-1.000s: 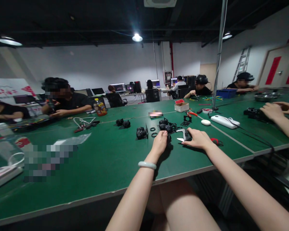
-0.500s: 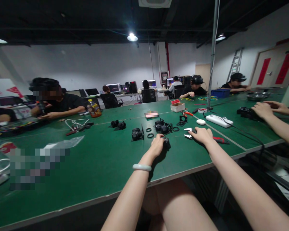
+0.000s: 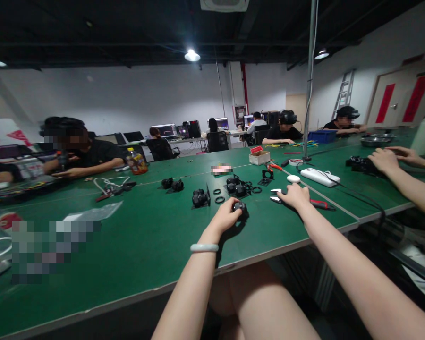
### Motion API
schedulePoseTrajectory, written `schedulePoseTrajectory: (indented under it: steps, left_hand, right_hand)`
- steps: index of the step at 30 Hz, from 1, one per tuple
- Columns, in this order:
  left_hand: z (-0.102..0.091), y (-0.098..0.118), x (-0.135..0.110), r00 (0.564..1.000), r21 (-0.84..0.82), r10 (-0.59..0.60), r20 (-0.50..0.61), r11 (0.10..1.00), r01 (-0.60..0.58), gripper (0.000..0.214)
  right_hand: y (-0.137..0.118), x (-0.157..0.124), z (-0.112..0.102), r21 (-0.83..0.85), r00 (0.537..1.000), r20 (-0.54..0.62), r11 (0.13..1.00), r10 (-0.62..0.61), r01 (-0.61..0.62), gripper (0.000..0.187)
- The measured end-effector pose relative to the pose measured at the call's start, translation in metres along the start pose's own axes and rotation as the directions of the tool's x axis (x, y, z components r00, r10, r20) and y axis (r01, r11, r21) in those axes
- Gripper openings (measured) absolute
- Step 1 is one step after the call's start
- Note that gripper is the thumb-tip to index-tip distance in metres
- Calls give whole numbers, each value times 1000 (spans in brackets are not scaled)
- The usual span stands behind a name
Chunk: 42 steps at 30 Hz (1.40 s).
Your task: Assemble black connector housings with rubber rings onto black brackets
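Note:
My left hand (image 3: 230,215), with a pale bangle on the wrist, is closed around a black round fitting (image 3: 241,212) on the green table. Its fingers cover part of the fitting. To the right, my right hand (image 3: 297,196) is wrapped over an adjustable wrench (image 3: 322,204) with silver jaws and a red and black handle, lying on the table. Beyond my left hand stand more black fittings, one on an upright plate (image 3: 200,197) and a cluster (image 3: 237,186). Black rings (image 3: 219,200) lie between them, and a square black bracket (image 3: 267,177) is farther right.
Farther back are a small box (image 3: 259,157), orange-handled pliers (image 3: 275,166) and a metal pole (image 3: 310,85). A white power strip (image 3: 319,177) with a black cable lies right. A co-worker's hands (image 3: 386,158) work at the right edge. Left are a bottle (image 3: 136,161) and plastic bag (image 3: 108,211).
My left hand's grip has shifted, and more of the fitting's top shows. My right hand stays on the wrench. The whole view has moved slightly.

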<state>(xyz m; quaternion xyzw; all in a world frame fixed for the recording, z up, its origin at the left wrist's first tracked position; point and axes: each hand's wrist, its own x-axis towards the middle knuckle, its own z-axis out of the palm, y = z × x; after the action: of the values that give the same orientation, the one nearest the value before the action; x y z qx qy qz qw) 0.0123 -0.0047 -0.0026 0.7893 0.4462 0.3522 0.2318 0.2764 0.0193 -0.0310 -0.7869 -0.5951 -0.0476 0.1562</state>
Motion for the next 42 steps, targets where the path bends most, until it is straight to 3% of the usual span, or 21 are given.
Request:
schedulePoseTrajectory:
  steps: [4,7,9,10,12,14,16,23,29,37,42]
  left_hand:
    - [-1,0,-1,1000,2,2,-4,1000,-2,23]
    - [0,-3,-1,1000,8,18,-15,1000,-17,25]
    - [0,-6,-1,999,18,29,-14,999,-28,25]
    - [0,-7,-1,999,23,35,-12,999,-34,24]
    - [1,-9,-1,999,32,48,-4,998,-48,22]
    - [2,-11,-2,998,39,61,5,997,-62,21]
    - [2,-12,-2,997,45,71,15,996,-71,21]
    - [2,-15,1,996,71,72,43,995,-75,19]
    - [1,-15,1,991,105,88,98,990,-98,20]
    - [4,-16,-3,991,188,104,88,975,-118,22]
    - [6,-18,-3,987,194,122,106,971,-141,24]
  right_hand:
    - [-4,-3,-2,-22,999,-42,1000,-23,22,50]
    - [-17,-14,-6,23,968,-244,998,-54,62,41]
    - [-33,-26,-7,121,916,-360,965,-176,233,34]
    - [-43,-32,-7,189,882,-385,912,-273,364,30]
    - [-62,-45,-4,344,786,-399,718,-472,605,22]
    - [-78,-55,0,457,697,-400,530,-595,714,23]
    - [-88,-59,4,541,678,-388,442,-624,716,30]
    - [-94,-49,17,795,754,-233,325,-614,511,24]
    - [-97,-45,25,926,756,-183,147,-629,347,21]
    - [-95,-47,25,943,737,-165,114,-656,313,25]
    - [-95,-50,22,920,725,-188,140,-663,367,22]
